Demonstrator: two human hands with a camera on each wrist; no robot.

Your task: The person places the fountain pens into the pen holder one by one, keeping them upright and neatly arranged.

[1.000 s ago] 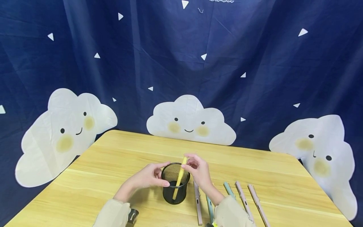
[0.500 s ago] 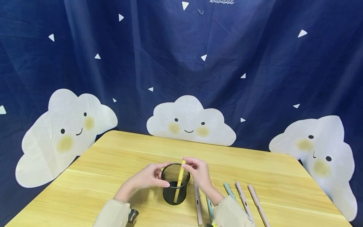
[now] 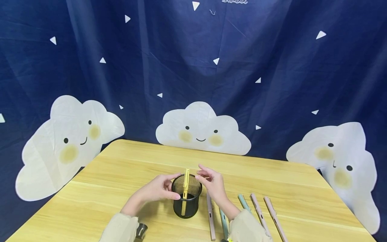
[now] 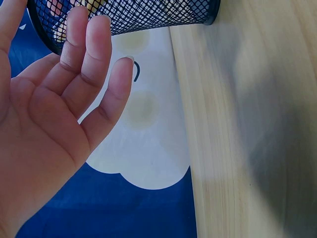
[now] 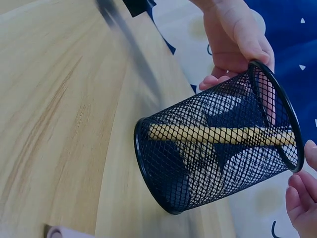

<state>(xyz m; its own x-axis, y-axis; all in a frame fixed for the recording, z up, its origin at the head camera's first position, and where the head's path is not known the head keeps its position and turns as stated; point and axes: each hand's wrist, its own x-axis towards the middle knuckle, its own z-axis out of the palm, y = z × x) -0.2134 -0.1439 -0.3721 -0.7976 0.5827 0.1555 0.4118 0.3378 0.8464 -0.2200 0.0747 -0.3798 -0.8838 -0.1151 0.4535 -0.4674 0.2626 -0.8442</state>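
Note:
A black mesh pen cup (image 3: 193,207) stands upright on the table. My left hand (image 3: 155,189) holds it by the rim, thumb at the near side and index finger at the far side. Inside the cup leans a yellow pen (image 3: 186,183), its capped end above the rim. Just right of the rim is my right hand (image 3: 214,184), fingers parted and loosely bent, with nothing in them. In the right wrist view the yellow pen (image 5: 198,133) shows through the mesh, my left hand (image 5: 230,37) behind. The left wrist view has the cup (image 4: 158,15) along its top edge.
To the right on the wooden table (image 3: 99,191) lie several capped pens: a mauve pen (image 3: 210,218) near the cup, a teal pen (image 3: 224,224) partly behind the right forearm, and a mauve pen (image 3: 275,218) farthest right. A dark blue curtain (image 3: 181,50) hangs behind the table.
My right hand has let go of the yellow pen and drawn slightly right. The pen has tipped leftward inside the cup. My left hand stays at the rim.

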